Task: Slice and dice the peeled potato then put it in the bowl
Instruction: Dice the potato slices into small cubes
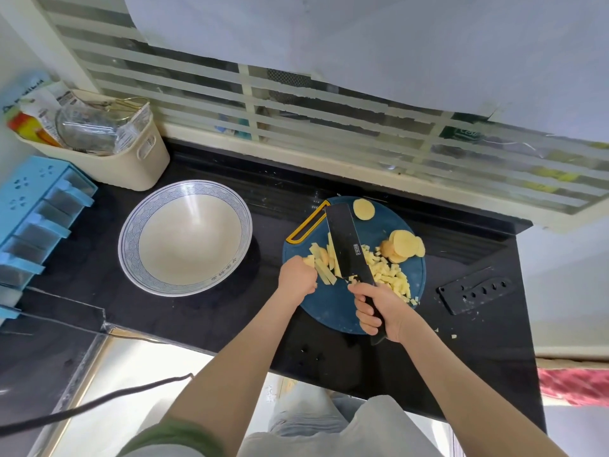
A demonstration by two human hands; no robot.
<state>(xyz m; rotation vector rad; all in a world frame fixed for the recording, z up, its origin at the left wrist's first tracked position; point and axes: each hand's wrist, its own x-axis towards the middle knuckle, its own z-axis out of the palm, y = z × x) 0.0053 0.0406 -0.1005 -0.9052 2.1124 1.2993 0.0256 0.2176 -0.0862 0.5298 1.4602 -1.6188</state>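
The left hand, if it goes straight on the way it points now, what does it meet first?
The left hand holds the potato strips; just past them it would probably meet the knife.

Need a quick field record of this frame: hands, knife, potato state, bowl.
left-hand grip: holds strips down on board
right-hand grip: round knife handle, blade at the strips
diced: pile right of the blade
slices: stack plus loose slice, both uncut
bowl: left of board, no potato in it
sheath: lies right of board
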